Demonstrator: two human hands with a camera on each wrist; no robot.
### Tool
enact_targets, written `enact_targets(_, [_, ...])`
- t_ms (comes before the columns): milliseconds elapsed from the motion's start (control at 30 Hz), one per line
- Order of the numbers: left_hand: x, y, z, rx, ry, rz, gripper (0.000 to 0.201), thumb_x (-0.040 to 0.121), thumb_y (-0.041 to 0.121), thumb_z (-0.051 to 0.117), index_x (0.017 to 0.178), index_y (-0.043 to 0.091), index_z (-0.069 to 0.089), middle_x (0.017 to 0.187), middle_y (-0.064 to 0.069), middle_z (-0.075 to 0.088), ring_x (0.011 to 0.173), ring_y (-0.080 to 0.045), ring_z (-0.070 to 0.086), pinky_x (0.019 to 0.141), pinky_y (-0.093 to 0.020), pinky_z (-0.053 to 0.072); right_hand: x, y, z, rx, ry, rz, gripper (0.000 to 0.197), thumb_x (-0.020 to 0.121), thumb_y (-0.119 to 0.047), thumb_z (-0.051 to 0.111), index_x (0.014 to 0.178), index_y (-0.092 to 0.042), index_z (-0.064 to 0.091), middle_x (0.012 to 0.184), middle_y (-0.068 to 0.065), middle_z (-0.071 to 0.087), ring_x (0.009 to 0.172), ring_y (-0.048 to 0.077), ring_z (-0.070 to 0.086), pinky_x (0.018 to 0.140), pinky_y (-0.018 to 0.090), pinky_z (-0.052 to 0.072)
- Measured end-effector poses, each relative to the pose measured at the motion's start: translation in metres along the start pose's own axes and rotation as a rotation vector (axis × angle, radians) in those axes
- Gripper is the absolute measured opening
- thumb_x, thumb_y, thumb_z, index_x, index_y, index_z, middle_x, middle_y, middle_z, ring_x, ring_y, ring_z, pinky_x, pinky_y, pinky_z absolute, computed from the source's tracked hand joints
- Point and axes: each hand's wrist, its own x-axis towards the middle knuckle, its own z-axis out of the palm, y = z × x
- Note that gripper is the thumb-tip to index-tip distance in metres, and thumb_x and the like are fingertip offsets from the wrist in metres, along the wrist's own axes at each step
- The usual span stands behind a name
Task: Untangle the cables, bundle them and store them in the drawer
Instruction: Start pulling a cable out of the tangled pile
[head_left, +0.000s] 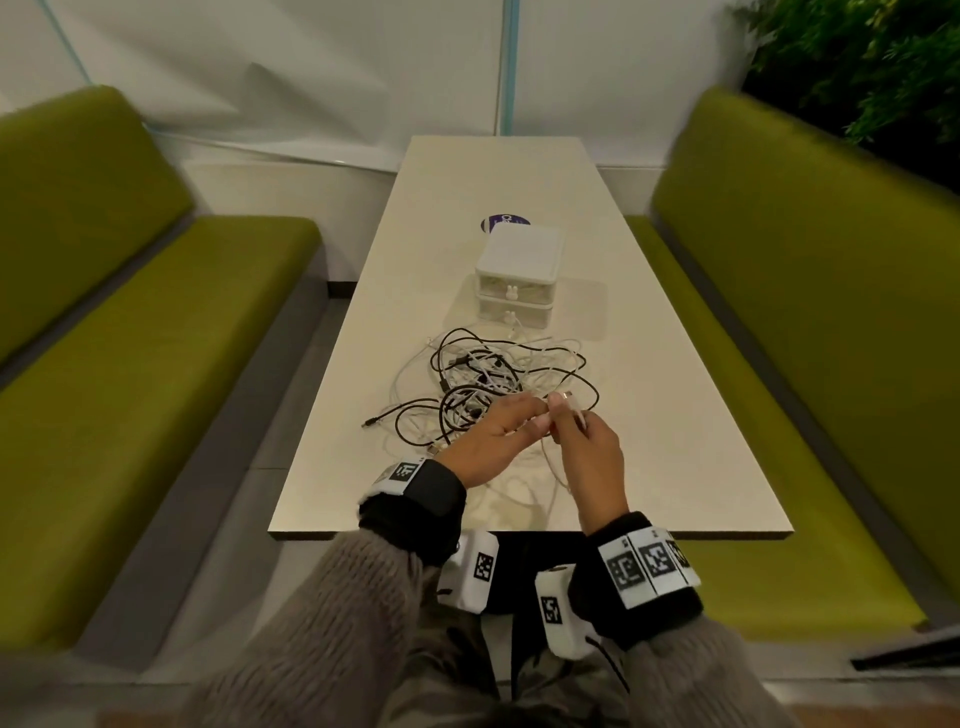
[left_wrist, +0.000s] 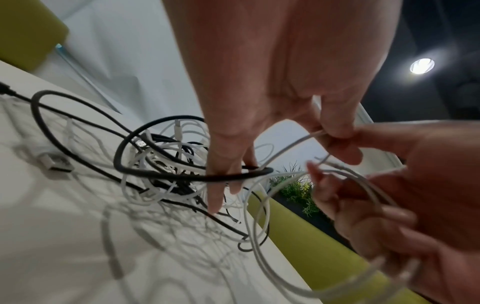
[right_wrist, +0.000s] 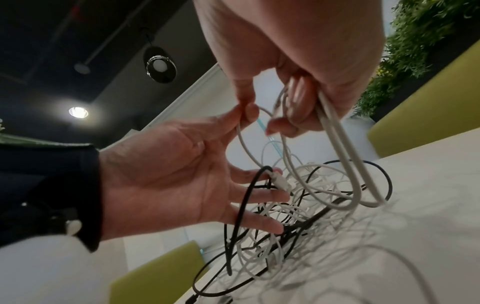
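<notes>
A tangle of black and white cables lies on the table's middle, just in front of a small white two-drawer unit whose drawers are closed. Both hands hover over the tangle's near edge. My right hand grips several loops of a white cable that hang below its curled fingers. My left hand pinches the same white cable between thumb and forefinger, while its other fingers are spread above the pile. A black cable loop crosses in front of those spread fingers.
The long white table stands between two green benches. A round blue sticker shows behind the drawer unit. A loose USB plug lies on the table to the left of the pile.
</notes>
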Motion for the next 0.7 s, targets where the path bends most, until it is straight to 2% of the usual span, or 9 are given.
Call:
enact_targets(33, [-0.002, -0.003, 0.002, 0.003, 0.022, -0.017, 0.038, 0.094, 0.043, 0.041, 0.112, 0.014, 0.06, 0.128, -0.001, 0.047, 0.132, -0.014, 0.031, 0.111, -0.034, 0.026, 0.0, -0.001, 0.002, 0.014, 0.003, -0.005, 0.035, 0.092, -0.043, 0.056, 0.074, -0.014, 0.062, 0.069, -0.005, 0.06, 0.071, 0.013, 0.055, 0.068, 0.029, 0.042])
enact_targets(100, [-0.005, -0.005, 0.006, 0.002, 0.031, -0.055, 0.035, 0.097, 0.037, 0.041, 0.114, 0.012, 0.058, 0.13, 0.001, 0.038, 0.132, -0.008, 0.023, 0.106, -0.021, 0.022, 0.002, -0.002, 0.005, 0.063, 0.033, -0.027, 0.031, 0.094, -0.03, 0.055, 0.068, -0.015, 0.062, 0.062, -0.005, 0.056, 0.063, 0.013, 0.05, 0.065, 0.028, 0.039])
enact_targets(200, [-0.01, -0.007, 0.013, 0.107, 0.055, -0.014, 0.031, 0.091, 0.047, 0.04, 0.098, 0.021, 0.056, 0.129, -0.003, 0.039, 0.131, -0.007, 0.022, 0.102, -0.019, 0.02, 0.005, -0.005, -0.001, 0.207, 0.106, -0.034, 0.025, 0.095, -0.016, 0.055, 0.072, -0.017, 0.066, 0.069, -0.003, 0.061, 0.062, 0.01, 0.052, 0.062, 0.024, 0.039])
enact_targets(267, [-0.012, -0.008, 0.013, 0.18, 0.137, 0.001, 0.029, 0.089, 0.048, 0.037, 0.094, 0.026, 0.055, 0.124, -0.002, 0.044, 0.128, -0.008, 0.03, 0.101, -0.021, 0.017, 0.006, -0.008, -0.008, 0.277, 0.136, -0.059, 0.026, 0.096, -0.014, 0.053, 0.073, -0.017, 0.065, 0.07, -0.005, 0.061, 0.055, 0.002, 0.047, 0.057, 0.02, 0.036])
enact_targets(400, [-0.013, -0.006, 0.007, 0.373, 0.223, 0.065, 0.056, 0.084, 0.06, 0.027, 0.094, 0.015, 0.06, 0.111, 0.003, 0.051, 0.109, -0.01, 0.036, 0.087, -0.017, 0.014, 0.003, -0.024, -0.021, 0.433, 0.147, -0.1, 0.027, 0.102, -0.015, 0.04, 0.076, -0.015, 0.051, 0.067, 0.002, 0.057, 0.038, 0.002, 0.029, 0.039, 0.017, 0.024])
enact_targets(467, [-0.009, -0.007, 0.005, 0.38, 0.198, 0.059, 0.048, 0.092, 0.052, 0.035, 0.098, 0.011, 0.059, 0.109, 0.001, 0.051, 0.103, -0.01, 0.035, 0.089, -0.022, 0.018, 0.0, -0.033, -0.027, 0.48, 0.152, -0.098, 0.026, 0.103, -0.019, 0.039, 0.078, -0.017, 0.048, 0.063, -0.001, 0.05, 0.04, 0.002, 0.029, 0.038, 0.015, 0.023])
enact_targets(567, [-0.007, -0.012, 0.001, 0.279, 0.237, 0.134, 0.045, 0.093, 0.047, 0.033, 0.083, 0.011, 0.058, 0.08, 0.009, 0.052, 0.087, -0.014, 0.044, 0.083, -0.035, 0.034, -0.001, -0.044, -0.041, 0.579, 0.217, -0.129, 0.026, 0.103, -0.022, 0.038, 0.079, -0.019, 0.048, 0.055, -0.007, 0.043, 0.042, 0.003, 0.028, 0.039, 0.015, 0.023])
enact_targets(633, [-0.014, -0.012, -0.004, 0.225, 0.278, 0.117, 0.045, 0.094, 0.042, 0.034, 0.079, 0.008, 0.06, 0.074, 0.011, 0.053, 0.085, -0.017, 0.049, 0.081, -0.033, 0.036, -0.002, -0.051, -0.057, 0.607, 0.254, -0.177, 0.027, 0.103, -0.022, 0.037, 0.079, -0.02, 0.049, 0.051, -0.011, 0.041, 0.042, 0.003, 0.026, 0.039, 0.016, 0.022])
enact_targets(700, [-0.025, -0.017, -0.013, 0.231, 0.333, 0.061, 0.035, 0.095, 0.034, 0.039, 0.075, 0.015, 0.061, 0.076, 0.004, 0.057, 0.083, -0.016, 0.051, 0.073, -0.029, 0.036, -0.005, -0.053, -0.074, 0.574, 0.245, -0.198, 0.027, 0.103, -0.022, 0.038, 0.079, -0.021, 0.051, 0.05, -0.012, 0.039, 0.042, 0.003, 0.025, 0.039, 0.016, 0.021])
